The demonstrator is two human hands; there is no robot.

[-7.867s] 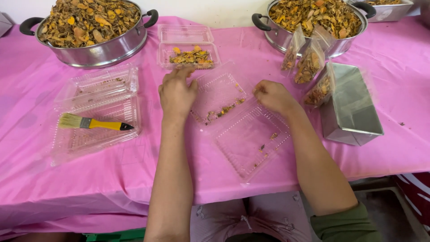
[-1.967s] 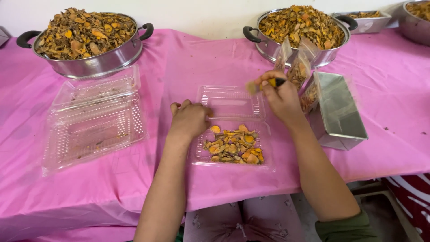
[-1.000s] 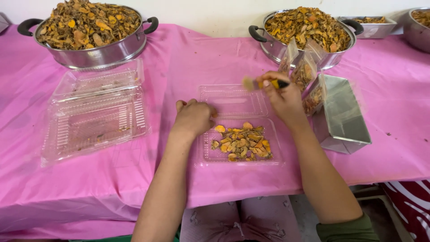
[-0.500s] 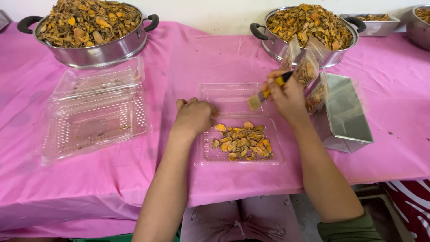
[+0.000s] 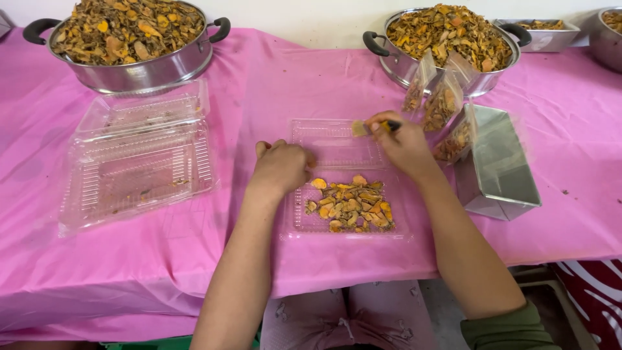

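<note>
A clear hinged plastic box (image 5: 297, 221) lies open in front of me on the pink tablecloth (image 5: 272, 91). Its near half holds a small heap of dried orange-yellow slices (image 5: 348, 204). My left hand (image 5: 280, 167) rests with curled fingers on the box's left edge, at the hinge. My right hand (image 5: 403, 144) grips a small yellow-handled brush (image 5: 370, 128), whose bristles are over the far, empty half (image 5: 332, 139) of the box.
Two steel pots (image 5: 139, 72) (image 5: 402, 59) piled with dried slices stand at the back left and back right. Empty clear boxes (image 5: 133, 165) are stacked at the left. Filled clear pouches (image 5: 442, 104) lean on a steel tin (image 5: 499, 162) at the right. A steel tray (image 5: 547, 40) sits far right.
Earlier the brush lay on the left stack and a different open box was before me. In the last half second the brush has swung from pointing down to lying level over the lid.
</note>
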